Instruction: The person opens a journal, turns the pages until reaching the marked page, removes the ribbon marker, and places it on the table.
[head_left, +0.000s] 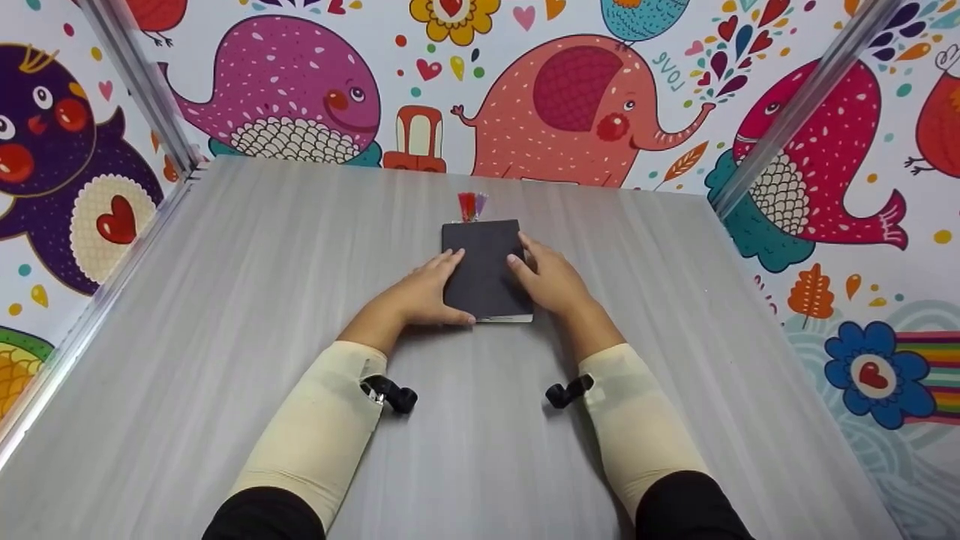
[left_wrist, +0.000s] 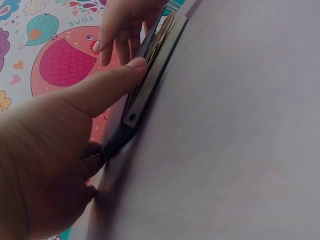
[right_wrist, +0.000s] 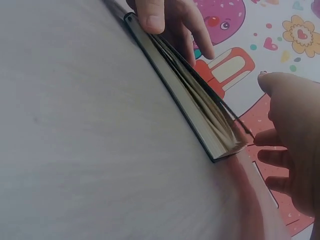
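A closed notebook (head_left: 487, 270) with a dark cover lies on the table. Its page edges (right_wrist: 195, 102) show in the right wrist view, slightly fanned under the cover. My left hand (head_left: 424, 296) holds the lower left corner, its thumb (left_wrist: 112, 85) against the bottom edge and its other fingers along the left side. At the right edge is my right hand (head_left: 555, 277), fingers fairly straight. In the right wrist view, fingertips of this right hand (right_wrist: 295, 140) touch or nearly touch the cover's edge, while the thumb stands away from it.
Red and purple thin strips (head_left: 472, 206) lie just beyond the notebook's top edge; their kind is unclear. The grey wood-grain table (head_left: 262, 247) is bordered by cartoon-printed walls (head_left: 420, 75) and metal posts (head_left: 142, 82).
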